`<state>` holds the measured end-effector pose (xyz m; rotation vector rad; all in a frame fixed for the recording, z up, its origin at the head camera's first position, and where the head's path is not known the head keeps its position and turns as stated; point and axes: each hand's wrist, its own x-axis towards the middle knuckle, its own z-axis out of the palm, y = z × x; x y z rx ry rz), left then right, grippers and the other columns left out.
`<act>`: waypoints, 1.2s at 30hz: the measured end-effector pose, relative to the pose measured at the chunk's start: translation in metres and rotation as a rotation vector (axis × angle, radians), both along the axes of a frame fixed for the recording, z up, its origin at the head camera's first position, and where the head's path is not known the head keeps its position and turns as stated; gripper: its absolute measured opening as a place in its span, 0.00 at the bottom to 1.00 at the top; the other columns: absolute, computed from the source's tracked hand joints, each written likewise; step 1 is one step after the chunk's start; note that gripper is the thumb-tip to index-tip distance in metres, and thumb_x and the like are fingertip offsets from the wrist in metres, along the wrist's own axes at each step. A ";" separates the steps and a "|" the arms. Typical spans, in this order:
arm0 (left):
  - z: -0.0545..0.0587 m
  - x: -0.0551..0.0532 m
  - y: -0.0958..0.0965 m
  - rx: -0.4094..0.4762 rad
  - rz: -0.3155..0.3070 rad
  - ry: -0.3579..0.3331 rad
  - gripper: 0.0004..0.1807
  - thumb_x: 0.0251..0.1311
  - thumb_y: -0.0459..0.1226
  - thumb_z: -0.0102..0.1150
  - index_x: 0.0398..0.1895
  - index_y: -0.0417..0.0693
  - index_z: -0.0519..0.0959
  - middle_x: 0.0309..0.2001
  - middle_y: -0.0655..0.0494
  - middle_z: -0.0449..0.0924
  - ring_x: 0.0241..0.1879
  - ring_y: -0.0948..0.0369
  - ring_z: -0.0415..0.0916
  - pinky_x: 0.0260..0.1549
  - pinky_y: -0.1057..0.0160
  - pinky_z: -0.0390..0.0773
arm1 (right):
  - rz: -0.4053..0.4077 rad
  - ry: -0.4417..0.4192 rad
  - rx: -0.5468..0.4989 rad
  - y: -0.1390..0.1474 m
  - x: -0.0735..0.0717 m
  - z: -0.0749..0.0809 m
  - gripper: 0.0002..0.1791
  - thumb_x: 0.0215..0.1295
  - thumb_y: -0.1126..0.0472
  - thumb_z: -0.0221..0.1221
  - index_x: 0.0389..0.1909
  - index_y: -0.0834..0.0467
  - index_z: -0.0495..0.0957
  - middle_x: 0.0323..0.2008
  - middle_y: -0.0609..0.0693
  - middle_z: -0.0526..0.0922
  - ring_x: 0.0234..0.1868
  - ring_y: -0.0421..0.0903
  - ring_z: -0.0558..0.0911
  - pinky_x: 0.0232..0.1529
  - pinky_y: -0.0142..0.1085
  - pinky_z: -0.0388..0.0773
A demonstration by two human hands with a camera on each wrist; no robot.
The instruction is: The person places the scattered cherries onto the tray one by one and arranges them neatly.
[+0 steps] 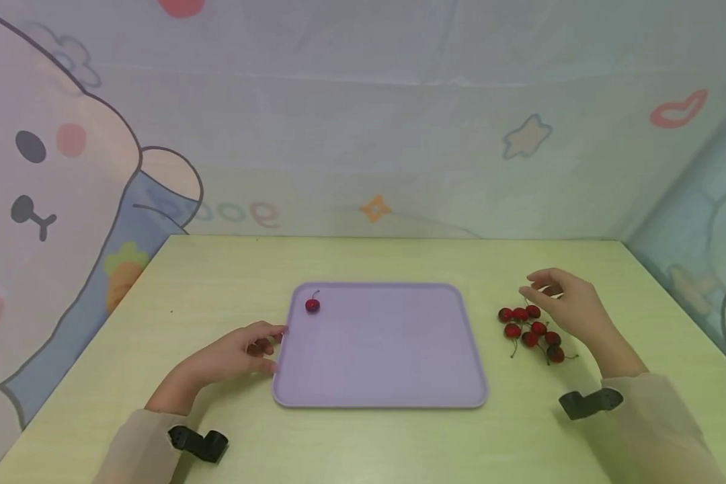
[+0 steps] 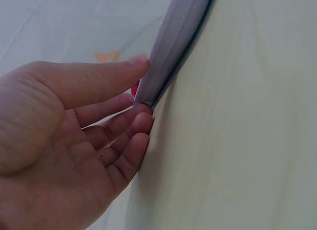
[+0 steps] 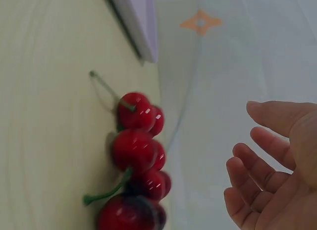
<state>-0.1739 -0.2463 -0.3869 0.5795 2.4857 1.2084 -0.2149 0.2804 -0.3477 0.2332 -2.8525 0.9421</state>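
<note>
A lilac tray (image 1: 378, 349) lies on the table, with a single red cherry (image 1: 312, 306) near its far left corner. My left hand (image 1: 242, 353) touches the tray's left edge with thumb and fingertips. In the left wrist view, the thumb (image 2: 109, 79) and loosely bent fingers meet the tray's rim (image 2: 173, 41). To the right of the tray lies a cluster of several cherries (image 1: 530, 339), some with green stems. Just above the far side of that cluster hovers my right hand (image 1: 571, 302), its fingers loosely bent and nothing held. The cherries (image 3: 132, 150) sit beside it in the right wrist view.
The pale yellow-green table (image 1: 375, 444) extends around the tray. A cloth backdrop (image 1: 363, 134) with printed cartoon shapes hangs behind it. Each sleeve carries a black wrist camera, one left (image 1: 198, 444) and one right (image 1: 591, 403).
</note>
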 end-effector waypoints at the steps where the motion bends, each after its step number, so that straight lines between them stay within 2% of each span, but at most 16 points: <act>1: 0.000 0.000 0.000 0.000 -0.002 0.001 0.36 0.56 0.36 0.67 0.66 0.32 0.65 0.55 0.43 0.71 0.49 0.52 0.70 0.49 0.63 0.74 | 0.001 -0.006 -0.001 0.002 -0.001 -0.003 0.27 0.70 0.46 0.54 0.56 0.66 0.73 0.45 0.62 0.81 0.47 0.58 0.77 0.39 0.41 0.73; 6: 0.000 0.001 0.002 0.004 -0.006 0.001 0.36 0.56 0.36 0.67 0.66 0.31 0.65 0.55 0.42 0.71 0.49 0.53 0.70 0.48 0.61 0.75 | 0.000 -0.047 -0.008 0.013 -0.005 -0.018 0.27 0.70 0.48 0.55 0.56 0.68 0.73 0.48 0.65 0.79 0.48 0.59 0.77 0.40 0.41 0.74; 11: 0.002 0.002 0.002 0.000 -0.004 -0.006 0.36 0.57 0.36 0.67 0.66 0.31 0.64 0.56 0.42 0.70 0.50 0.52 0.69 0.49 0.61 0.74 | 0.003 -0.100 -0.012 0.022 -0.008 -0.029 0.27 0.70 0.48 0.54 0.57 0.68 0.72 0.50 0.67 0.78 0.49 0.61 0.77 0.43 0.46 0.76; 18: 0.005 0.004 0.005 0.004 -0.020 0.003 0.36 0.58 0.36 0.66 0.66 0.30 0.64 0.56 0.41 0.70 0.50 0.52 0.70 0.51 0.54 0.74 | 0.006 -0.164 -0.028 0.030 -0.010 -0.041 0.28 0.71 0.48 0.54 0.57 0.69 0.72 0.51 0.68 0.77 0.51 0.63 0.76 0.45 0.49 0.77; 36: 0.001 0.002 0.000 -0.002 -0.007 0.001 0.36 0.57 0.37 0.67 0.66 0.31 0.64 0.55 0.42 0.71 0.50 0.52 0.69 0.49 0.64 0.74 | 0.022 -0.236 0.003 0.033 -0.016 -0.048 0.26 0.71 0.52 0.55 0.56 0.72 0.71 0.51 0.71 0.75 0.50 0.65 0.76 0.43 0.50 0.78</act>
